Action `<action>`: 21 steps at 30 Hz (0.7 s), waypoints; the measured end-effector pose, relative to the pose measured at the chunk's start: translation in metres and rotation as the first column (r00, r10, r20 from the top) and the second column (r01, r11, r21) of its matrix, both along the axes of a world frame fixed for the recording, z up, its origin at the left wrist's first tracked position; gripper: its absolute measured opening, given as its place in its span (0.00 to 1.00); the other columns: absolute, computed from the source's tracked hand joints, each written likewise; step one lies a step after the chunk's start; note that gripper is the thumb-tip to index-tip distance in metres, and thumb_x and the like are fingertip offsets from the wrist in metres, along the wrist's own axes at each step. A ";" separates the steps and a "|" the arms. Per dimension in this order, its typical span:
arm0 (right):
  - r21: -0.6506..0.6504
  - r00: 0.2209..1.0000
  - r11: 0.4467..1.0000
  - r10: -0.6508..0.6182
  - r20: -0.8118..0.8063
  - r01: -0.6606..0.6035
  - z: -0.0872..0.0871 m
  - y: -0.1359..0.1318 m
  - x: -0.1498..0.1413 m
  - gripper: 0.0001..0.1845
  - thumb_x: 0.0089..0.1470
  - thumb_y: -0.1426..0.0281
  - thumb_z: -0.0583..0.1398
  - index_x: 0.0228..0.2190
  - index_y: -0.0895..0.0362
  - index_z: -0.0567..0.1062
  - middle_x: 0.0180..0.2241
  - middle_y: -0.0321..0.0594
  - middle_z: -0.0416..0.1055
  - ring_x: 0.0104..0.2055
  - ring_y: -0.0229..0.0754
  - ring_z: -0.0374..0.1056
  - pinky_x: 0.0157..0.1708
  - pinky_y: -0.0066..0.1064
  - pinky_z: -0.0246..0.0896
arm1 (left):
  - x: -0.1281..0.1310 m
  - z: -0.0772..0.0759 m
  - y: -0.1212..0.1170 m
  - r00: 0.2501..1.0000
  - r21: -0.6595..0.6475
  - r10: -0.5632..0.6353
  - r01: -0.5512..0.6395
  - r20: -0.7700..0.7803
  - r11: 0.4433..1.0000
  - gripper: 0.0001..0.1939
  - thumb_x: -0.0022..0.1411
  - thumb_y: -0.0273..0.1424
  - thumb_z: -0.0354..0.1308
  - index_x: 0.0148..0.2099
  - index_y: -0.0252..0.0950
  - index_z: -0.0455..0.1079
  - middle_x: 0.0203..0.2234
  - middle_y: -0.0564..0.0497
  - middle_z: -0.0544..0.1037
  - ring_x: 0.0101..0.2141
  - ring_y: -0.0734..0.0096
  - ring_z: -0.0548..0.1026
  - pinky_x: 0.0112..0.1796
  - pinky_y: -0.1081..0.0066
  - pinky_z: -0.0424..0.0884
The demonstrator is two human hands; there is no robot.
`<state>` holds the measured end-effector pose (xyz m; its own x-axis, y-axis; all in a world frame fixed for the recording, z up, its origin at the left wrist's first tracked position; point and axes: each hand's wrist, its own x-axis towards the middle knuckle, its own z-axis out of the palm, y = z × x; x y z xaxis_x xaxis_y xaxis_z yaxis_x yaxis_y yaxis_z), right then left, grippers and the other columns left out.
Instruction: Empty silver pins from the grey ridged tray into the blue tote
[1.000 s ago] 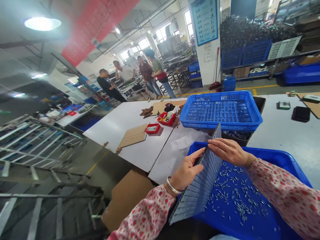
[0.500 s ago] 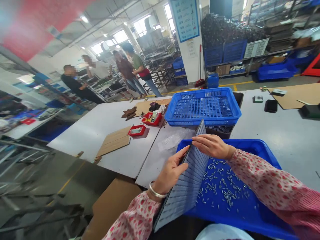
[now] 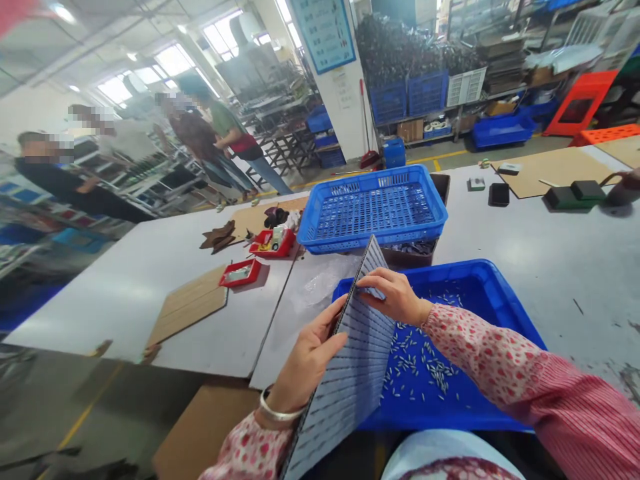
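My left hand [image 3: 309, 363], with a silvery bracelet at the wrist, grips a thin grey board [image 3: 345, 373] with rows of lines across its face. The board stands on edge, tilted, its dark edge toward the left. My right hand [image 3: 389, 293] is closed, its fingertips pinched together at the board's upper left edge. Whether a small piece is between those fingertips is hidden. Behind and right of the board lies a solid blue tray [image 3: 505, 320]. Many small shiny metal pieces [image 3: 440, 377] are scattered in it, below my right forearm.
A blue perforated basket [image 3: 310, 233] rests on a dark box beyond the tray. Red bins [image 3: 240, 273] and a wooden board [image 3: 193, 307] lie on the white table [image 3: 240, 340] to the left. Dark blocks [image 3: 565, 198] sit at the right. Several people stand in the background.
The view has swung right, so the scene sits further left. My right fingertips have drawn together into a pinch at the board's edge. My left hand keeps its hold.
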<state>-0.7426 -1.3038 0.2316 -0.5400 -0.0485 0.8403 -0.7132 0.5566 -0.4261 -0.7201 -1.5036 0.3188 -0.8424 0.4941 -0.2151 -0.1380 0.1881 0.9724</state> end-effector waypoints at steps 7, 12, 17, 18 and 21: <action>-0.132 0.975 0.987 0.119 0.186 -0.095 0.006 -0.001 0.000 0.03 0.57 0.70 0.59 0.34 0.55 0.73 0.31 0.38 0.72 0.29 0.34 0.69 0.31 0.26 0.66 | 0.000 -0.003 0.001 1.000 -0.026 0.011 -0.011 -0.026 1.000 0.32 0.55 0.31 0.61 0.62 0.34 0.62 0.60 0.46 0.66 0.62 0.56 0.59 0.64 0.60 0.55; -0.211 0.957 0.970 0.167 0.239 -0.117 0.010 0.001 0.000 0.03 0.53 0.71 0.60 0.32 0.56 0.74 0.28 0.37 0.72 0.27 0.35 0.68 0.30 0.27 0.66 | 0.001 -0.001 0.002 1.000 -0.014 0.005 -0.005 0.001 1.000 0.31 0.55 0.31 0.61 0.62 0.35 0.62 0.60 0.45 0.66 0.61 0.56 0.61 0.63 0.60 0.56; -0.287 0.936 0.951 0.200 0.291 -0.114 0.012 0.000 0.003 0.04 0.52 0.70 0.60 0.32 0.56 0.74 0.28 0.37 0.73 0.27 0.36 0.68 0.30 0.28 0.67 | 0.001 0.001 0.002 1.000 -0.012 0.005 -0.005 0.001 1.000 0.31 0.56 0.30 0.61 0.61 0.35 0.63 0.60 0.46 0.66 0.62 0.57 0.60 0.63 0.60 0.56; -0.318 0.927 0.941 0.217 0.305 -0.116 0.011 0.000 0.003 0.05 0.51 0.70 0.60 0.32 0.56 0.75 0.28 0.37 0.73 0.27 0.36 0.68 0.30 0.29 0.67 | 0.001 0.001 0.002 1.000 -0.010 0.006 -0.005 0.005 1.000 0.30 0.56 0.30 0.61 0.61 0.35 0.63 0.60 0.46 0.66 0.61 0.57 0.61 0.63 0.60 0.56; -0.491 0.876 0.863 0.322 0.358 -0.117 0.006 -0.004 0.002 0.06 0.50 0.68 0.62 0.32 0.56 0.76 0.28 0.37 0.75 0.28 0.36 0.70 0.31 0.29 0.68 | 0.001 0.000 0.001 1.000 -0.006 0.010 -0.010 0.017 1.000 0.31 0.56 0.31 0.61 0.61 0.35 0.63 0.60 0.45 0.66 0.61 0.56 0.62 0.62 0.61 0.58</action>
<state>-0.7404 -1.3076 0.2378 -0.8601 0.1105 0.4980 -0.4910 0.0851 -0.8670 -0.7195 -1.5024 0.3184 -0.8437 0.4839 -0.2323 -0.1565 0.1922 0.9688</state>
